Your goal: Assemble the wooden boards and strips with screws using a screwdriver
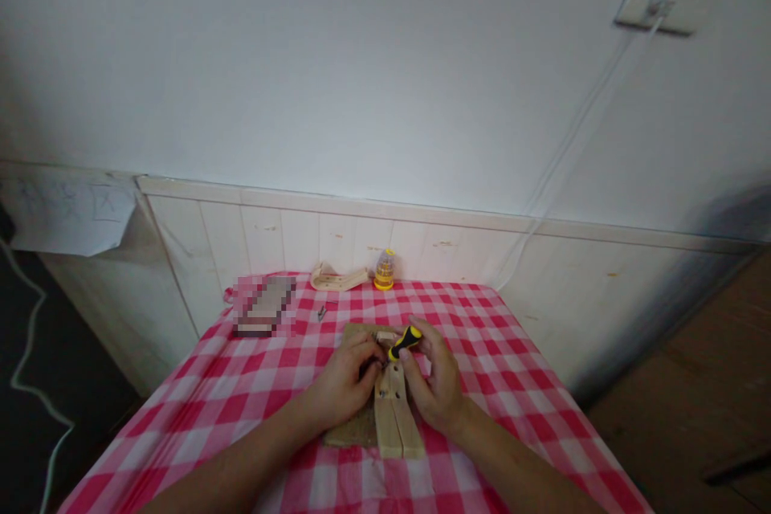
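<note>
A yellow-and-black screwdriver (pixel 405 343) is in my right hand (pixel 439 385), its handle slanting up to the right between thumb and fingers. My left hand (pixel 346 377) is closed by the screwdriver's lower end, with fingertips pinched together; what they hold is too small and hidden to make out. Below the screwdriver lies a pale wooden piece (pixel 394 422) with two legs side by side and several small dark holes or screws near its upper part. Under it is a flat brown board (pixel 349 435), partly covered by my left hand and the wood.
At the table's back edge are a curved wooden piece (pixel 340 281) and a yellow-capped screwdriver-bit holder (pixel 384 270). A small metal item (pixel 321 312) and a pixelated flat object (pixel 265 309) lie left. Red checked cloth (pixel 511 418) covers the table, which meets the wall (pixel 385 96).
</note>
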`<state>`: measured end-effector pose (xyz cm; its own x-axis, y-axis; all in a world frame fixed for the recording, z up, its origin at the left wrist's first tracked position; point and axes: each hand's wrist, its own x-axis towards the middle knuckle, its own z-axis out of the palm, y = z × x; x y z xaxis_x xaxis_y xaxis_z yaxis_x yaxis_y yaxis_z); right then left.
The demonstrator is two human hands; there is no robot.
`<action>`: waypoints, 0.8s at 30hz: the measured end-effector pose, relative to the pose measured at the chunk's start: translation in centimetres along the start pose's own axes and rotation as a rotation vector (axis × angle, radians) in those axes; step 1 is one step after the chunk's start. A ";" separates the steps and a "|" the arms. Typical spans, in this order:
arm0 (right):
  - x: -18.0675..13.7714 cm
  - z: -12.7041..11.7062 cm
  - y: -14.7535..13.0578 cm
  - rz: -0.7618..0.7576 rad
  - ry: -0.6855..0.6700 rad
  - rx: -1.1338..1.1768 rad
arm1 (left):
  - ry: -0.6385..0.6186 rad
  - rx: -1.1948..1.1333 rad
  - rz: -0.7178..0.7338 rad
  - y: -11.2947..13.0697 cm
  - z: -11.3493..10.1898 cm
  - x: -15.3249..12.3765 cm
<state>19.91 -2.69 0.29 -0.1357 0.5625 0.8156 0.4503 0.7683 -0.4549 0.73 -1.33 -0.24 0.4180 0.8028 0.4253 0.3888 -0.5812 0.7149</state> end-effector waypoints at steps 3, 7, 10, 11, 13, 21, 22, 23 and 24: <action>-0.1 0.1 -0.1 0.006 -0.006 0.023 | 0.005 0.014 0.005 -0.1 0.0 0.0; 0.1 0.3 -0.2 0.003 0.019 -0.008 | -0.005 0.008 -0.011 0.0 -0.1 0.0; 0.1 0.3 -0.1 0.004 0.043 -0.031 | -0.025 -0.006 -0.002 0.1 -0.2 0.0; 0.1 0.4 -0.1 0.004 0.049 -0.037 | -0.029 -0.008 0.005 0.1 -0.3 0.1; 0.1 0.4 -0.1 0.007 0.057 -0.045 | -0.031 -0.005 0.016 0.1 -0.3 0.1; 0.4 0.5 -0.4 -0.002 0.084 -0.083 | -0.031 -0.017 0.013 0.4 -0.4 0.1; 0.4 0.5 -0.5 -0.006 0.093 -0.087 | -0.036 -0.016 0.011 0.4 -0.4 0.1; 0.5 0.6 -0.5 -0.009 0.098 -0.090 | -0.043 -0.016 0.009 0.5 -0.3 0.1; 0.5 0.6 -0.6 -0.010 0.103 -0.092 | -0.047 -0.018 0.007 0.5 -0.3 0.1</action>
<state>19.08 -2.64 0.78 -0.0516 0.5173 0.8543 0.5290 0.7397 -0.4159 0.71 -1.45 0.31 0.4591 0.7914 0.4036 0.3716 -0.5837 0.7219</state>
